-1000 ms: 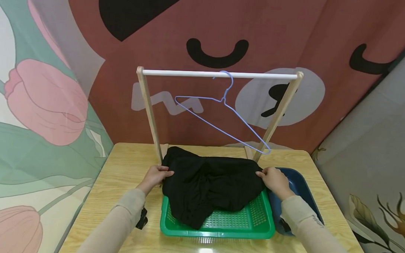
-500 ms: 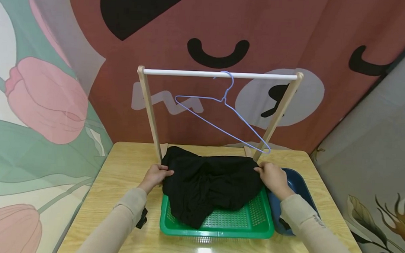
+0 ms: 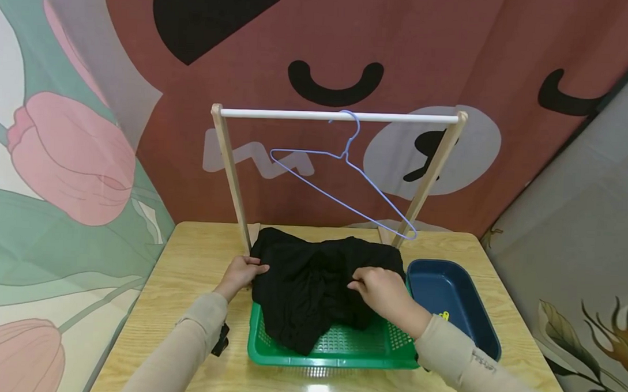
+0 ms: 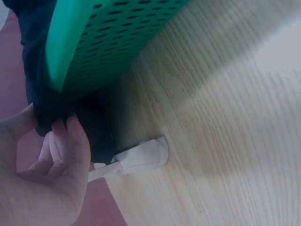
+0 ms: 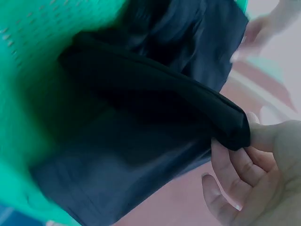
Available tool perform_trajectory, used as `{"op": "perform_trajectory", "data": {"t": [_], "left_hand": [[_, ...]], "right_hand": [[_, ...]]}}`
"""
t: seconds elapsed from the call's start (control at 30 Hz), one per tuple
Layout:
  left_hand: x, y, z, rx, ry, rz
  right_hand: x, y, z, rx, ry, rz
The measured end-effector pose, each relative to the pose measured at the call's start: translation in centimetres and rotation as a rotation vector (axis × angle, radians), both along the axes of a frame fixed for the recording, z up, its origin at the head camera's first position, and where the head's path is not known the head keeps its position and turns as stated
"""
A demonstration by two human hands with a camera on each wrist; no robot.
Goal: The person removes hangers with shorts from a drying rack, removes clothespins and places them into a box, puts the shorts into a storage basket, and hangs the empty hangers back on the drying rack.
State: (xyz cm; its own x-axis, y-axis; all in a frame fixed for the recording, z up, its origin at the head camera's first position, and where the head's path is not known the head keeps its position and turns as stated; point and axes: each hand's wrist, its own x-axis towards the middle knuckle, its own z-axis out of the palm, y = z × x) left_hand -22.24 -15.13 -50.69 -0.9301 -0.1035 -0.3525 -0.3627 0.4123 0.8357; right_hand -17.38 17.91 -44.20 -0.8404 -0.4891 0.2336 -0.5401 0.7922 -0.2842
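A black cloth garment lies spread and creased over a green perforated basket. At its left edge my left hand pinches the fabric between thumb and fingers; in the left wrist view that hand grips the cloth beside the basket wall. My right hand is over the garment's right half, arm reaching in front of the basket's right side. In the right wrist view the right hand pinches a raised fold of the black garment. What part of the garment this fold is, I cannot tell.
Behind the basket stands a rack with wooden legs and a white bar, a blue hanger hooked on it. A navy tray holds something small and yellow. A small black object lies left of the basket.
My right hand has moved left from the garment's right edge toward its middle, and the cloth there has folded. The blue tray now shows more fully. My left hand has stayed put.
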Motion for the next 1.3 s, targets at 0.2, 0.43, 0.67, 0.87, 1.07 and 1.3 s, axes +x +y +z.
{"op": "perform_trajectory", "data": {"t": [0.2, 0.43, 0.67, 0.87, 1.07, 1.3], "left_hand": [[0.0, 0.0, -0.2, -0.009, -0.004, 0.007], [0.2, 0.1, -0.2, -0.005, 0.003, 0.011], [0.3, 0.0, -0.1, 0.002, 0.007, 0.01], [0.4, 0.0, -0.1, 0.009, 0.004, 0.011], [0.2, 0.0, -0.1, 0.011, 0.01, 0.016], [0.1, 0.1, 0.0, 0.017, 0.004, 0.02]], "right_hand": [[2.4, -2.8, 0.2, 0.014, -0.004, 0.174], [4.8, -4.4, -0.1, 0.081, -0.103, 0.314], [5.8, -4.8, -0.7, 0.109, -0.141, 0.355], [5.5, -4.6, -0.8, 0.07, -0.185, 0.346], [4.2, -3.6, -0.7, 0.03, -0.211, 0.279], [2.2, -1.0, -1.8, 0.054, -0.186, 0.149]]}}
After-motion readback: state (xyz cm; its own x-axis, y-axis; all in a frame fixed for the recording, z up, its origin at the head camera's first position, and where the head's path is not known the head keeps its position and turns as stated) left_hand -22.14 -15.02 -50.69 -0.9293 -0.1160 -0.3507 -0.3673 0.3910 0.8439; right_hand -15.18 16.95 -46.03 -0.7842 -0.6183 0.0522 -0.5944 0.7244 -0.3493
